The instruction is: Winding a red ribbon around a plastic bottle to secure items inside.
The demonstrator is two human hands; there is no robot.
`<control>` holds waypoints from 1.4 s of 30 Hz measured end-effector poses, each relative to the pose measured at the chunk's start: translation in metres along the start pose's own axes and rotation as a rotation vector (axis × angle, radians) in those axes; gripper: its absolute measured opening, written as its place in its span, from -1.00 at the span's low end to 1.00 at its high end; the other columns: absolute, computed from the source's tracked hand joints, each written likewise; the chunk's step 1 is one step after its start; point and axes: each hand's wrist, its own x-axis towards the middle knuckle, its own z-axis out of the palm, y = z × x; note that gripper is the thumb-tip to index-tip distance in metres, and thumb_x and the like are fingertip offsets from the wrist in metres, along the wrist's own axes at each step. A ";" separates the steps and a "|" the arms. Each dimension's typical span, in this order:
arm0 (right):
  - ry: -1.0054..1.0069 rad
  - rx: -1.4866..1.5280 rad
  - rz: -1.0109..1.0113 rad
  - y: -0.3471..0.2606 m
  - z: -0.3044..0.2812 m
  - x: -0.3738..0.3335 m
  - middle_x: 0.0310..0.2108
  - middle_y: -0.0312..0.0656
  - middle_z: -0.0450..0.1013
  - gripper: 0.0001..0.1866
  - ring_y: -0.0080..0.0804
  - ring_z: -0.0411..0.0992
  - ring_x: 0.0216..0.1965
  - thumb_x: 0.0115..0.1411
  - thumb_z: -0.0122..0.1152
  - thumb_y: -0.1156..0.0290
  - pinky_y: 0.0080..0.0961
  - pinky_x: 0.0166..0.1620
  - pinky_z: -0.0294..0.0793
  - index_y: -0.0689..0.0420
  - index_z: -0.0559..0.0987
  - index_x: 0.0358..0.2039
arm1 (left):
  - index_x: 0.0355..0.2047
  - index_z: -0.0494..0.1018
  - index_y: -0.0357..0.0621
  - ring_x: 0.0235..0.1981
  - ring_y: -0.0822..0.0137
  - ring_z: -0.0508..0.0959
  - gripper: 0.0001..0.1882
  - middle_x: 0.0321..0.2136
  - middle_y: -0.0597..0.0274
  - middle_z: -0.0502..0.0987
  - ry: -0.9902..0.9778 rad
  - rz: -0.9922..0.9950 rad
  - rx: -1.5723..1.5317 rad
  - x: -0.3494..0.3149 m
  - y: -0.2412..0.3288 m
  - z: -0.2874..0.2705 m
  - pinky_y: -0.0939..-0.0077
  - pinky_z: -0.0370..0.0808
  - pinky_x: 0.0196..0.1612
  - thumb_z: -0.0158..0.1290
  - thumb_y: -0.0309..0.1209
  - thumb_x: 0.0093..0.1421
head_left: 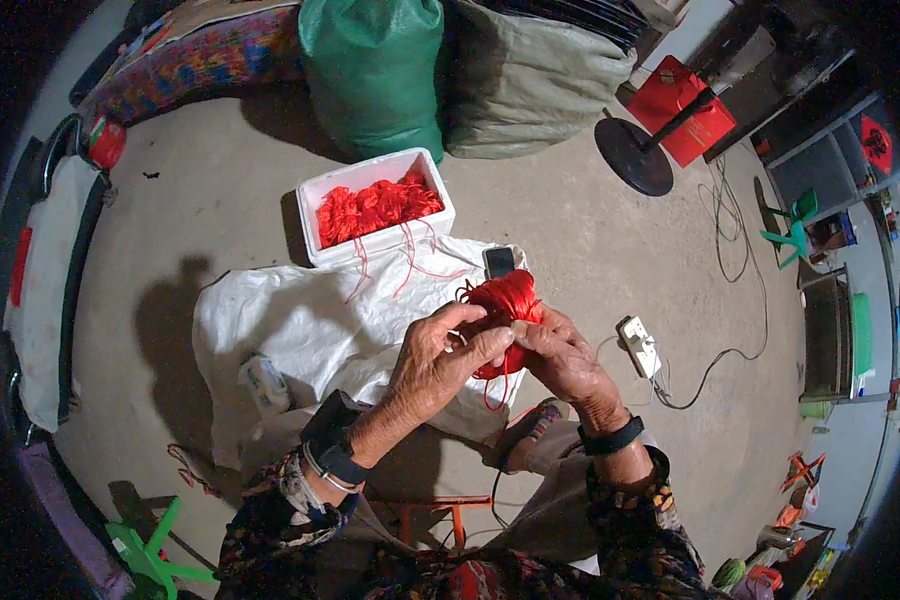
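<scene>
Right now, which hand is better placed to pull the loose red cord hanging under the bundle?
Probably the left hand: its fingers sit nearest the dangling cord, while the right hand cradles the red bundle.

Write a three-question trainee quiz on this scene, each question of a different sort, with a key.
1. True or false: both hands are on the bundle of red cord.
2. Multiple choice: the white foam box holds (A) green sacks, (B) red cord pieces, (C) power strips.
3. Short answer: what lies on the white sheet just above the bundle?

Key
1. True: the left hand and right hand both grip it.
2. B: red cord pieces fill the box, some strands trailing over its edge.
3. A dark phone.
</scene>
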 end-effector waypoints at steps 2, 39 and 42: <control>0.017 -0.096 -0.027 0.008 -0.007 0.000 -0.33 -0.29 0.48 -0.67 -0.56 0.43 -0.31 0.30 0.02 0.21 -0.56 -0.20 0.42 0.21 0.41 -0.09 | -0.23 0.45 -0.36 -0.46 0.50 0.55 -0.53 -0.46 0.20 0.57 0.026 0.041 0.066 0.000 -0.005 0.003 0.60 0.49 -0.39 0.20 -0.14 0.13; -0.024 -0.184 0.043 0.015 -0.003 0.001 -0.26 -0.25 0.49 -0.56 -0.50 0.49 -0.26 0.28 0.08 0.09 -0.51 -0.18 0.51 0.18 0.38 -0.03 | -0.10 0.48 -0.27 -0.47 0.56 0.45 -0.57 -0.49 0.36 0.49 -0.054 -0.138 0.042 0.000 0.009 0.003 0.64 0.41 -0.39 0.11 -0.16 0.19; -0.026 -0.203 0.044 0.014 -0.003 0.001 -0.26 -0.25 0.49 -0.55 -0.50 0.48 -0.26 0.28 0.09 0.07 -0.51 -0.18 0.50 0.18 0.38 -0.03 | -0.13 0.48 -0.27 -0.49 0.54 0.48 -0.58 -0.50 0.32 0.51 -0.049 -0.102 0.064 0.000 0.006 0.002 0.63 0.44 -0.41 0.12 -0.15 0.18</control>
